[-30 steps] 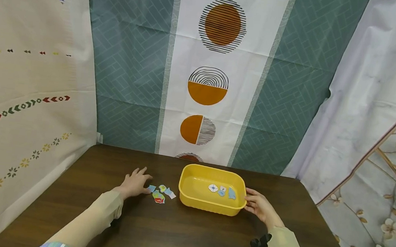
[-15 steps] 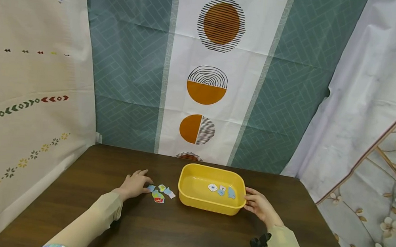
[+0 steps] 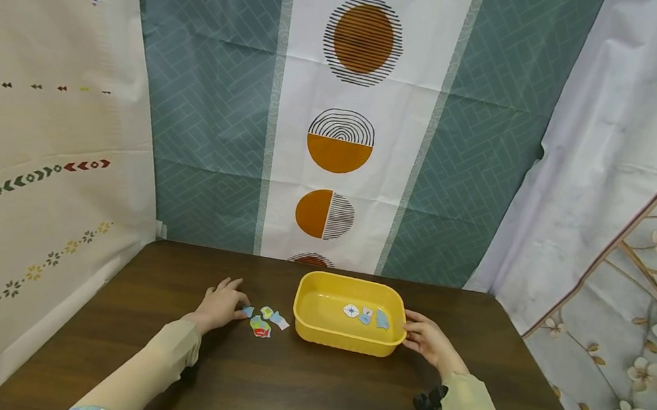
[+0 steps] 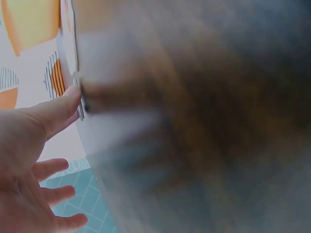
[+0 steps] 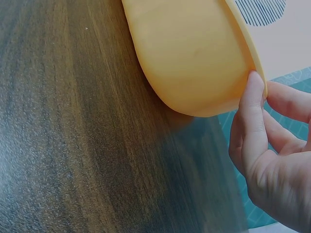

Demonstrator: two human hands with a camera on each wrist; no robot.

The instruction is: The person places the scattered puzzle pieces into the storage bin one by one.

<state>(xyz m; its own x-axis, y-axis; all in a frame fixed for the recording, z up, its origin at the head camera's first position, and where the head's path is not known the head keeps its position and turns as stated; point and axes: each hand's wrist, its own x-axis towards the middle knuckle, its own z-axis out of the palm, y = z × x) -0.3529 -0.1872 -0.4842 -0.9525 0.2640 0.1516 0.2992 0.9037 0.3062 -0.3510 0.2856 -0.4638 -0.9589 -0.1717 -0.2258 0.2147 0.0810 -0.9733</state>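
Note:
In the head view my left hand [image 3: 220, 304] is on the dark table, thumb and forefinger at the edge of a small blue puzzle piece [image 3: 248, 311]. Seen from the left wrist, the thumb tip [image 4: 74, 93] meets the thin edge of a flat piece [image 4: 80, 109], while the other fingers curl loosely below. Beside it lie a green-and-yellow piece [image 3: 266, 312], a blue-and-white one [image 3: 279, 320] and a colourful one with red [image 3: 260, 327]. My right hand [image 3: 430, 341] pinches the right rim of a yellow plastic tray [image 3: 345, 343], with a finger on either side.
Inside the tray lie a white compass piece [image 3: 351, 311], a small blue-and-white piece [image 3: 365, 315] and a plain blue one [image 3: 383, 319]. A patterned curtain [image 3: 335, 133] hangs behind the wooden table [image 3: 311, 388], with further cloths at both sides.
The left hand has drawn very slightly left, the blue piece shifting a little with it. My right hand keeps its grip and the tray stays put. The head view has turned slightly.

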